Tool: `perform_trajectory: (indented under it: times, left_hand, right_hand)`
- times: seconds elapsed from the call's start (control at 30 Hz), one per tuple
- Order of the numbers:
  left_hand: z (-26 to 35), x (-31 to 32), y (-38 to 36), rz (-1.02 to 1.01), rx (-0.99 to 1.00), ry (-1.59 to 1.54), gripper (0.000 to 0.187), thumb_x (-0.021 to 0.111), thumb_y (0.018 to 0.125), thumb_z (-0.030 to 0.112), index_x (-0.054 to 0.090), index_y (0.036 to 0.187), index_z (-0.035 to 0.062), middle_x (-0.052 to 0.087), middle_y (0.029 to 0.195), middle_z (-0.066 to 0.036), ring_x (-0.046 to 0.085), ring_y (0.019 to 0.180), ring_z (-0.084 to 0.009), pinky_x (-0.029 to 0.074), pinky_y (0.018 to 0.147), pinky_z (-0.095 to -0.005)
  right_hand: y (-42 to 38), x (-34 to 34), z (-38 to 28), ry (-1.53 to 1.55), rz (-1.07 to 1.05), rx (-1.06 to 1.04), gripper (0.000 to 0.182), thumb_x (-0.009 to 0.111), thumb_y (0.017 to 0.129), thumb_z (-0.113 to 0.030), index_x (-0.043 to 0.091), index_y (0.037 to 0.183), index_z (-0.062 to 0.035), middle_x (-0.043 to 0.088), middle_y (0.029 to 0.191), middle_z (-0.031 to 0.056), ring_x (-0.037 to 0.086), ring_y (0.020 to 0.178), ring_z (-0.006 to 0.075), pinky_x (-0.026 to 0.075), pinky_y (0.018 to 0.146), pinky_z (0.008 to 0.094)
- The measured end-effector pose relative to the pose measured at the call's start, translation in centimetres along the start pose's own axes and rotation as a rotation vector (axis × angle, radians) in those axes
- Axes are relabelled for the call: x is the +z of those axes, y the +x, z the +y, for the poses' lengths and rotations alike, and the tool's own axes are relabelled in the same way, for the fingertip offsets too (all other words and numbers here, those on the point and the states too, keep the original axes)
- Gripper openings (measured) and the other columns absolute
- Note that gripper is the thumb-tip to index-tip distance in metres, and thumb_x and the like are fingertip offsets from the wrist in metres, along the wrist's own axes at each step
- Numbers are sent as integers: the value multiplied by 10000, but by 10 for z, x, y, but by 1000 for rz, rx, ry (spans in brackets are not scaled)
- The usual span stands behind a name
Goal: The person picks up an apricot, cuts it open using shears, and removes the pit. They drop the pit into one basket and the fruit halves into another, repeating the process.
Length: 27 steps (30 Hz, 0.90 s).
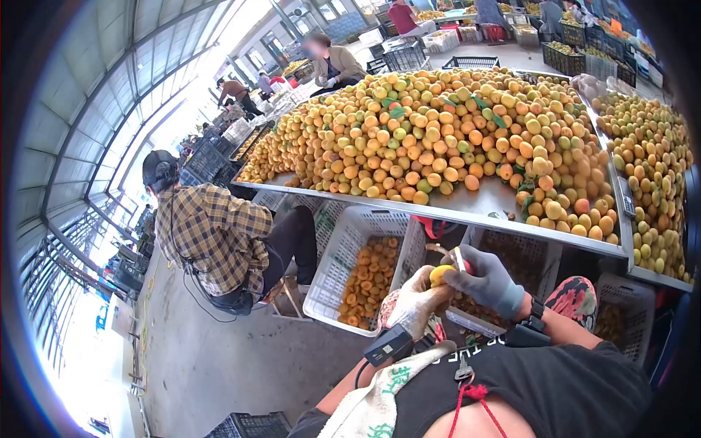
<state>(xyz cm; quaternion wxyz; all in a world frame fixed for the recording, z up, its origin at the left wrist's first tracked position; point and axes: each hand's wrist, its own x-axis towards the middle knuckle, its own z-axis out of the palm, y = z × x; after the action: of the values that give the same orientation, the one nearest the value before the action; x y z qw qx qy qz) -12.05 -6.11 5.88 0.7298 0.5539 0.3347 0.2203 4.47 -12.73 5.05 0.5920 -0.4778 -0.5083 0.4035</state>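
In front of me, my left hand (418, 301), in a pale, stained glove, is closed round an apricot (441, 275). My right hand (488, 279) wears a grey glove and grips a small knife (459, 258) against the fruit; its white and red parts show, while the fingers cover the rest. Below the hands are white plastic crates. The crate (326, 274) to the left holds apricot halves (370, 281), and more orange fruit lies partly hidden in the crate (548, 271) behind my right hand.
A metal table (482, 205) bears a large heap of apricots (409, 139). Another apricot pile (650, 160) lies to the right. A person in a checked shirt (212, 233) sits at left. A black crate (250, 425) stands at the bottom; co-workers and crates fill the background.
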Motion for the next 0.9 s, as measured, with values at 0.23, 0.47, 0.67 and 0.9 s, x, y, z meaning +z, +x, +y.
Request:
perform_trajectory:
  times: [0.23, 0.47, 0.67, 0.9]
  left_hand:
    - [-17, 0, 0, -2, 70, 199, 283, 681, 875, 166, 616, 1135, 73, 615, 851, 17, 567, 706, -72, 467, 643, -214]
    - [-2, -7, -2, -107, -114, 116, 453, 607, 949, 175, 496, 1382, 98, 624, 1120, -49, 632, 1029, -153, 498, 839, -269]
    - [-11, -7, 10, -103, -149, -196, 380, 621, 941, 244, 526, 1273, 87, 625, 996, -69, 601, 810, -173, 489, 694, -305]
    - [-20, -14, 14, 57, -122, -450, 324, 655, 890, 327, 519, 1097, 118, 630, 843, -120, 604, 661, -241, 505, 590, -347]
  right_hand:
    - [0, 1, 9, 82, -19, 116, 227, 687, 936, -228, 621, 995, -19, 617, 807, -10, 506, 750, 44, 476, 659, 258]
    - [2, -3, 15, -95, -58, 114, 216, 685, 935, -221, 619, 986, -21, 627, 796, -13, 512, 722, 52, 472, 647, 271]
    - [7, -5, 23, -180, 151, 20, 179, 659, 937, -170, 593, 991, -13, 613, 784, -11, 505, 713, 62, 454, 644, 258]
    - [11, -25, -5, -558, 234, -467, 128, 628, 892, -189, 660, 931, -71, 645, 833, 147, 617, 744, 341, 484, 673, 370]
